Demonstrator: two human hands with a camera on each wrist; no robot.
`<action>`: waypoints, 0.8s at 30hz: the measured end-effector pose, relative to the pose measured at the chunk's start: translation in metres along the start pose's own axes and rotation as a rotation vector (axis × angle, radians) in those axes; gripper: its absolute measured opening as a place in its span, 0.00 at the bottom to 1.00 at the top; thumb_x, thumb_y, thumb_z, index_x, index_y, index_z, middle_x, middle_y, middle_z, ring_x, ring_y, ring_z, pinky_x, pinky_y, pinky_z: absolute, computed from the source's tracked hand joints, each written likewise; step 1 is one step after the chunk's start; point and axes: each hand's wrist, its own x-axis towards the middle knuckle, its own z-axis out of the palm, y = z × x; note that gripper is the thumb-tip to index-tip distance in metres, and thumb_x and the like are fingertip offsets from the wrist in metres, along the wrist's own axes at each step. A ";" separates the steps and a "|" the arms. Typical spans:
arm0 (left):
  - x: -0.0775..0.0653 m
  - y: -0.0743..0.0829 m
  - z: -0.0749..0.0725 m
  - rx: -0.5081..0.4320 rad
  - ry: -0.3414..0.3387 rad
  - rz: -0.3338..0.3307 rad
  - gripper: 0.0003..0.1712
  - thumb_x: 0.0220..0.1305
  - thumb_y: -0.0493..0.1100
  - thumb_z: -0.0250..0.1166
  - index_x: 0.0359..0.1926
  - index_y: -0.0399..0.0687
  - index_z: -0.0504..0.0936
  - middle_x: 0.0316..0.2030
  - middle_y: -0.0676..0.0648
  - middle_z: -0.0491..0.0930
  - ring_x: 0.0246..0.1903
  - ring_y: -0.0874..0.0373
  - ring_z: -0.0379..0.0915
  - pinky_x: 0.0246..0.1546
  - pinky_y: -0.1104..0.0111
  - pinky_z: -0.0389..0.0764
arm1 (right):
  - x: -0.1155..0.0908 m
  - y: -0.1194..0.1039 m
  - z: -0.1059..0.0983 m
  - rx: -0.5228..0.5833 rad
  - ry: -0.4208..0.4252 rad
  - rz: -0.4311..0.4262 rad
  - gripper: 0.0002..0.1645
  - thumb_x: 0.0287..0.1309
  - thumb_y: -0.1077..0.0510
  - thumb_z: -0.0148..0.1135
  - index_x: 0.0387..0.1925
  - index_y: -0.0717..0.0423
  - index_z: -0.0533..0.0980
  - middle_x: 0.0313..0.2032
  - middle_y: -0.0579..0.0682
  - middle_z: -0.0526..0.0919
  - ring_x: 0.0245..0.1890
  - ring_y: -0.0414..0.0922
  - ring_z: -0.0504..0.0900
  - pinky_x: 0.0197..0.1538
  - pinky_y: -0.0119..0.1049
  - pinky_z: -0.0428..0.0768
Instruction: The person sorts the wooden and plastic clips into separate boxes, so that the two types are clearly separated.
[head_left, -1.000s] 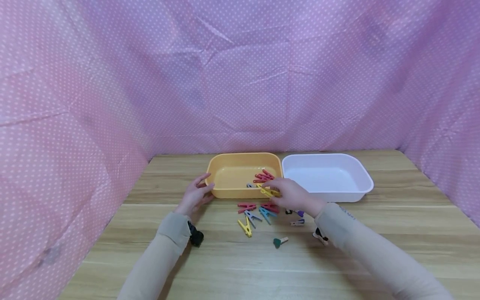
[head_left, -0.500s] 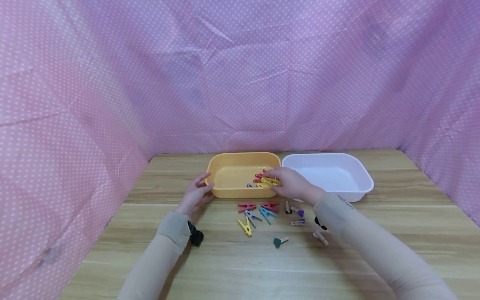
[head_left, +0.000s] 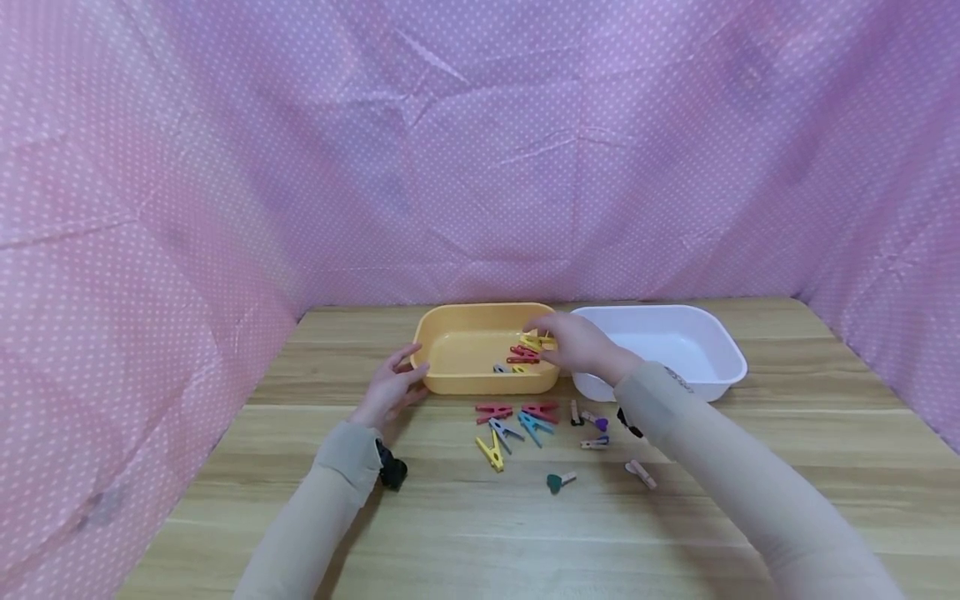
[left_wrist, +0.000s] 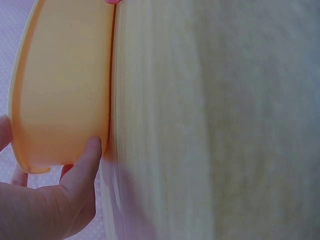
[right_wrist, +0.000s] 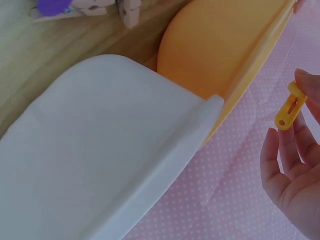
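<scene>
Within right hand (head_left: 576, 340): yellow clothespin (right_wrist: 287, 112), slotted, round-holed end.

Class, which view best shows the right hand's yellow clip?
The right wrist view: the yellow clip looks largest, end hole clear, pinched by the right hand. The head view shows it small; the left wrist, not at all.

basically a curtained-off recording nook, pink polka-dot cloth (head_left: 480, 167) hung past the far edge and along both sides of a wood-grain tabletop (head_left: 480, 542), a black wrist camera (head_left: 392, 471) in shot too, home or studio though, honestly can't tell
</scene>
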 end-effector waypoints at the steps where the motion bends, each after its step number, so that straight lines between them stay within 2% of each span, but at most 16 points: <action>1: 0.000 0.000 0.000 0.000 0.003 -0.004 0.32 0.68 0.36 0.57 0.71 0.52 0.60 0.58 0.39 0.61 0.46 0.55 0.71 0.57 0.60 0.74 | 0.002 0.000 -0.001 0.011 -0.004 0.016 0.23 0.53 0.63 0.67 0.52 0.59 0.76 0.44 0.54 0.81 0.45 0.50 0.79 0.50 0.46 0.78; 6: -0.001 0.002 0.000 -0.004 0.013 -0.013 0.32 0.68 0.36 0.56 0.70 0.54 0.60 0.60 0.39 0.60 0.48 0.53 0.70 0.57 0.60 0.73 | 0.011 -0.002 -0.004 0.061 -0.006 0.056 0.23 0.52 0.64 0.67 0.52 0.60 0.76 0.43 0.55 0.81 0.44 0.51 0.78 0.49 0.46 0.78; 12: -0.001 0.002 0.001 -0.016 0.001 -0.006 0.33 0.67 0.36 0.57 0.71 0.52 0.59 0.61 0.37 0.59 0.54 0.49 0.68 0.58 0.60 0.73 | 0.019 -0.002 -0.004 0.068 -0.006 0.102 0.23 0.52 0.63 0.66 0.52 0.60 0.76 0.41 0.55 0.81 0.42 0.51 0.77 0.48 0.45 0.78; 17: -0.001 0.002 0.000 0.006 0.015 -0.007 0.32 0.68 0.36 0.57 0.70 0.53 0.60 0.61 0.38 0.61 0.52 0.50 0.69 0.58 0.59 0.73 | 0.027 -0.004 -0.003 0.095 -0.028 0.170 0.23 0.54 0.62 0.66 0.53 0.57 0.75 0.44 0.55 0.80 0.46 0.51 0.76 0.51 0.45 0.78; 24: -0.001 0.001 -0.001 0.022 0.013 -0.020 0.31 0.68 0.36 0.55 0.70 0.54 0.60 0.62 0.38 0.61 0.51 0.52 0.69 0.59 0.58 0.72 | 0.031 0.000 0.005 0.082 -0.050 0.190 0.23 0.55 0.61 0.65 0.54 0.58 0.75 0.44 0.56 0.79 0.45 0.51 0.76 0.51 0.45 0.77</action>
